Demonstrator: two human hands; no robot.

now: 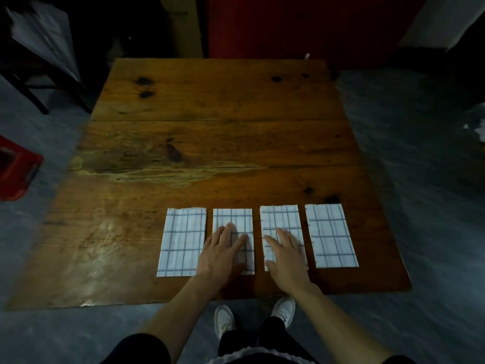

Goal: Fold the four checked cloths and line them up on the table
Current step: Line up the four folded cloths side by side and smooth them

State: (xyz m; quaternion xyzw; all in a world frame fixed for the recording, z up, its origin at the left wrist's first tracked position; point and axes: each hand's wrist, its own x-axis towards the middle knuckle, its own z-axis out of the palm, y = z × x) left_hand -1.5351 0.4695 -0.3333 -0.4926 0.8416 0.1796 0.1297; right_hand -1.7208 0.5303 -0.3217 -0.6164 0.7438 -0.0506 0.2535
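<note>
White shoes point(282, 310) are seen on the floor. Four folded checked cloths point(330, 235) are lined up on the desk point(210, 143). The left hand point(223, 254) and right hand point(287, 257) are laid flat, fingers straight, on the two middle cloths.

The scene is dim, and the room behind the table point(210, 143) sinks into near black. Light falls from above and in front, leaving a pale glare on the wood at the near left. The 4 checked cloths point(330, 235) are the brightest things, slightly washed out. Soft shadows sit under both hands. The edges bend with wide-angle distortion, and the floor and corners smear with blur.
</note>
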